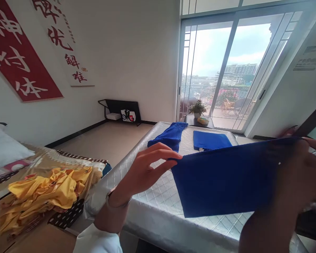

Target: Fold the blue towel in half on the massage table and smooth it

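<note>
While the head camera looks forward and down, two bare hands hold a flat, dark blue cloth [223, 179] stretched between them above a white quilted mattress [158, 196] with diamond stitching. The left hand [143, 172] is at the cloth's near corner, its fingers [158, 151] pressed close together and pinching the fabric at their tips. A thin pale bracelet [119, 197] circles that wrist, and a white sleeve [97, 240] shows below it. The right hand [289, 175] lies in shadow at the far corner, its fingers [314, 146] curled over the top edge in what looks like a pinch, though shadow and blur hide exactly how they close.

Two more blue pieces lie on the mattress beyond the held cloth, side by side: one narrow, rumpled royal-blue garment [168, 135] and one neatly folded blue rectangle [210, 140].

To the left is a second bed under one patterned tan blanket [23, 165], bearing one crumpled yellow garment [47, 193] and one white pillow [5, 149]. One red banner [18, 52] and one white calligraphy scroll [63, 38] hang on the wall. One low black rack [121, 107] stands on the floor beside one patterned tote bag [128, 115] and one white box [113, 116]. One potted plant [197, 108] stands on one small dark table [197, 121] before a sliding glass door [221, 70].
</note>
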The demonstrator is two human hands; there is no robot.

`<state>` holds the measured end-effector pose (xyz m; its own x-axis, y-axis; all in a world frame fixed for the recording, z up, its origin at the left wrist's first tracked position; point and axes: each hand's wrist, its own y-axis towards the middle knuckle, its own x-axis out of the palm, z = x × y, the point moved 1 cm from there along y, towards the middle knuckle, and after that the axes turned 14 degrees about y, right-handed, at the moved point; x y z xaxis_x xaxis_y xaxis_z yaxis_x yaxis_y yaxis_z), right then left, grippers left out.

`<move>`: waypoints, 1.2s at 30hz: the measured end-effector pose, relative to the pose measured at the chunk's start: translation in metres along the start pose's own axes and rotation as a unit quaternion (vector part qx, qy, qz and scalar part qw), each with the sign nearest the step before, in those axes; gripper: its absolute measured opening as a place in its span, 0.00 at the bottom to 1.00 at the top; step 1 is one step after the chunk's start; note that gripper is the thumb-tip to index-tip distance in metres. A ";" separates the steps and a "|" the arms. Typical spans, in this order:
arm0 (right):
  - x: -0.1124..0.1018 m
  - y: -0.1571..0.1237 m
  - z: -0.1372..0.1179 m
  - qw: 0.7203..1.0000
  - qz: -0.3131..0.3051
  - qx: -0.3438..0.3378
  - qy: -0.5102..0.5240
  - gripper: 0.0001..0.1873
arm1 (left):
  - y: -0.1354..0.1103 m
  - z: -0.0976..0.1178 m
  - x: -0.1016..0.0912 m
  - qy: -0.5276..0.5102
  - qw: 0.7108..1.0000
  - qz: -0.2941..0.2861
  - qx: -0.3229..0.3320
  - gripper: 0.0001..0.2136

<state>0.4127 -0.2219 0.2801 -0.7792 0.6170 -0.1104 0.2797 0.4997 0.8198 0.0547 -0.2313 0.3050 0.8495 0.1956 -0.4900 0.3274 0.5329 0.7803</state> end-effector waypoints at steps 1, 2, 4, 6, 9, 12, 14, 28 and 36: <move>0.013 0.013 0.001 0.996 0.084 0.026 -0.006 0.29 | -0.003 0.000 0.003 -0.012 1.000 -0.012 -0.008 0.09; 0.030 0.025 0.004 0.990 0.128 0.056 -0.013 0.28 | -0.007 -0.003 0.005 -0.024 0.999 -0.023 -0.024 0.09; 0.078 0.043 0.018 0.991 0.053 0.120 0.016 0.23 | -0.020 -0.017 0.013 -0.035 0.995 -0.039 -0.082 0.09; 0.132 0.043 0.040 0.981 -0.076 0.172 0.048 0.18 | -0.040 -0.041 0.024 -0.020 0.985 -0.044 -0.163 0.09; 0.194 0.006 0.072 0.946 -0.249 0.188 0.085 0.15 | -0.087 -0.086 0.051 0.043 0.958 -0.050 -0.280 0.10; 0.209 -0.060 0.083 0.895 -0.418 0.140 0.076 0.14 | -0.142 -0.128 0.079 0.116 0.914 -0.095 -0.378 0.10; 0.188 -0.106 0.080 0.856 -0.504 0.102 0.057 0.13 | -0.174 -0.145 0.090 0.147 0.891 -0.127 -0.411 0.11; -0.020 -0.257 0.092 0.877 -0.390 0.280 -0.001 0.20 | -0.209 -0.155 0.075 0.031 0.867 -0.158 -0.471 0.18; -0.010 -0.238 0.091 0.870 -0.457 0.178 -0.045 0.14 | -0.211 -0.151 0.074 0.058 0.895 -0.177 -0.404 0.14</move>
<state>0.4053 -0.2912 0.0351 -0.7252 -0.0997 -0.6813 -0.2653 0.9535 0.1429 -0.0136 -0.2045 0.0455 0.6875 -0.0450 -0.7248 0.1217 0.9911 0.0539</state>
